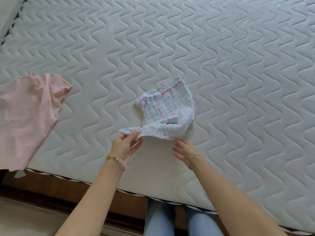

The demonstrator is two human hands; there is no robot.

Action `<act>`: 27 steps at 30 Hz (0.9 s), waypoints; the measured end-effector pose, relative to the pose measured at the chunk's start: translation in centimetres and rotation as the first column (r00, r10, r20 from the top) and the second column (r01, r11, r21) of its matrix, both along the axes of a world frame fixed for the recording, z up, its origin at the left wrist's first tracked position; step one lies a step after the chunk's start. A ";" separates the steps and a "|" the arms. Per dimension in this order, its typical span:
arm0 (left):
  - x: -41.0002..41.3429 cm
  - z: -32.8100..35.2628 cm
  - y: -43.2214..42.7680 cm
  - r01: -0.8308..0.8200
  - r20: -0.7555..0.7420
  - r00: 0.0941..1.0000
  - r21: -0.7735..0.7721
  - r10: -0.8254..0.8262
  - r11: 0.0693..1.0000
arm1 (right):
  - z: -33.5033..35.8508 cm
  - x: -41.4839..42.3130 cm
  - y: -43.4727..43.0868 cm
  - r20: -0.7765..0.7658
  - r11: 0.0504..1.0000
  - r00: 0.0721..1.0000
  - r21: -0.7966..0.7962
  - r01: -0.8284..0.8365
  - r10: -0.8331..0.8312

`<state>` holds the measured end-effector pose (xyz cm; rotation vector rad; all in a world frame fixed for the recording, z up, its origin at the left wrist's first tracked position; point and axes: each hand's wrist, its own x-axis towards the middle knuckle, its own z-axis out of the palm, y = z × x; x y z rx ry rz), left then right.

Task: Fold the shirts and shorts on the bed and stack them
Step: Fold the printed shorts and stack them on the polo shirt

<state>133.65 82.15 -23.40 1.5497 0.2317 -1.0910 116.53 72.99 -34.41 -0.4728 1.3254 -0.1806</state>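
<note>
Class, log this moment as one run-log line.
left hand pinches waistband of pale blue printed shorts | right hand open beside waistband | pink shirt unfolded at left of white quilted mattress

No writing, brand or number can be read. The shorts (167, 109) near the centre bear only a pink-and-black print, not letters

shorts (167, 108): pale blue-white, pink stripes and bows, tiny black whisker-face print
shirt (29, 114): plain pale pink, no print
bed (238, 82): white mattress, wavy zigzag quilting; dark dashed trim along the edge
bed frame (51, 184): dark brown
beaded bracelet (117, 160): pale pink beads, one gold piece
cord bracelet (193, 159): grey
jeans (158, 218): light blue
</note>
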 end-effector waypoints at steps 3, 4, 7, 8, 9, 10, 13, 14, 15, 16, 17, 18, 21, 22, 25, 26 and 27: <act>1.4 -1.5 0.5 0.032 0.043 0.999 0.040 -0.034 0.999 | -2.2 0.5 -0.5 -0.041 0.997 0.998 -0.069 -0.041 0.038; 1.8 -1.9 0.8 0.044 0.055 0.997 0.055 -0.047 0.998 | -2.6 0.6 -0.6 -0.064 0.996 0.997 -0.081 -0.045 0.040; 2.8 -3.1 1.8 0.062 0.074 0.995 0.093 -0.069 0.994 | -3.9 0.5 -1.0 -0.116 0.994 0.991 -0.095 0.055 -0.066; 3.1 -3.4 2.0 0.061 0.079 0.995 0.103 -0.069 0.993 | -4.1 0.5 -1.1 -0.124 0.989 0.986 -0.112 0.093 -0.107; 3.4 -3.7 2.2 0.057 0.084 0.994 0.111 -0.066 0.992 | -4.3 0.4 -1.2 -0.126 0.985 0.983 -0.128 0.116 -0.132; 3.8 -3.9 2.3 0.054 0.090 0.994 0.119 -0.065 0.991 | -4.4 0.3 -1.2 -0.124 0.984 0.984 -0.141 0.113 -0.131; 4.8 -4.4 2.3 0.058 0.103 0.992 0.136 -0.073 0.989 | -4.9 0.3 -1.4 -0.138 0.985 0.990 -0.174 0.010 -0.034; 5.1 -4.6 2.3 0.062 0.105 0.991 0.140 -0.077 0.988 | -5.1 0.4 -1.6 -0.142 0.983 0.990 -0.180 -0.017 -0.009; 5.4 -4.8 2.3 0.063 0.111 0.991 0.149 -0.080 0.987 | -5.3 0.5 -1.8 -0.147 0.982 0.989 -0.183 -0.037 0.010; 5.8 -4.9 2.2 0.064 0.119 0.989 0.159 -0.083 0.985 | -5.5 0.6 -1.9 -0.153 0.982 0.988 -0.181 -0.052 0.024; 6.0 -5.1 2.2 0.063 0.124 0.989 0.167 -0.084 0.984 | -5.7 0.8 -2.0 -0.166 0.982 0.986 -0.176 -0.062 0.033; 6.3 -5.2 2.1 0.063 0.126 0.988 0.172 -0.085 0.983 | -5.8 0.9 -2.0 -0.179 0.984 0.983 -0.165 -0.069 0.039; 6.7 -5.3 2.2 0.079 0.119 0.988 0.172 -0.101 0.982 | -5.5 1.0 -2.0 -0.173 0.982 0.984 -0.179 -0.065 0.033; 6.7 -5.2 2.3 0.084 0.119 0.987 0.173 -0.106 0.981 | -5.2 0.9 -2.0 -0.163 0.981 0.986 -0.186 -0.050 0.019; 6.8 -4.2 2.5 0.080 0.126 0.987 0.165 -0.102 0.983 | -3.1 0.5 -2.1 -0.115 0.981 0.993 -0.192 0.008 -0.030; 6.9 -3.6 2.4 0.076 0.139 0.985 0.162 -0.099 0.984 | -2.0 0.4 -2.3 -0.099 0.978 0.995 -0.208 0.013 -0.034; 6.9 -2.8 2.2 0.069 0.157 0.983 0.156 -0.094 0.985 | -0.7 0.3 -2.6 -0.092 0.972 0.995 -0.237 0.002 -0.025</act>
